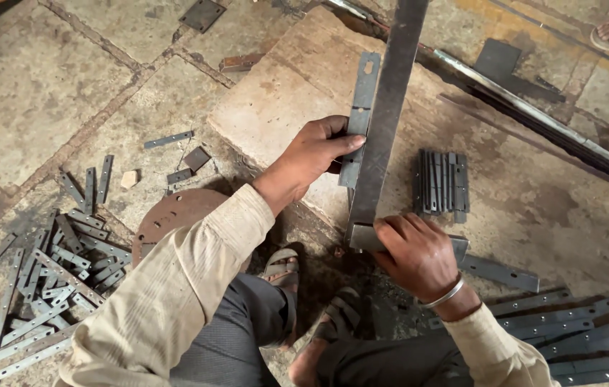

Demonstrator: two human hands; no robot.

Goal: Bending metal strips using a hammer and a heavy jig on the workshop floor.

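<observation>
The left hand is pressing a short, flat grey steel strip with a hole near its far end against the left edge of a long dark steel bar, fingers curled over the strip's near half. The bar is running from the near middle of a pale stone slab away to the far edge of the view, dull and mottled with rust. The right hand, a metal bangle on its wrist, is lying closed over a grey cross piece at the bar's near end, fingers bent down onto it. Just right of the bar, a neat stack of flat grey strips is standing on edge. A loose heap of similar strips is lying on the floor at the near left, beside a round rusty steel plate. More long strips are lying side by side at the near right.
</observation>
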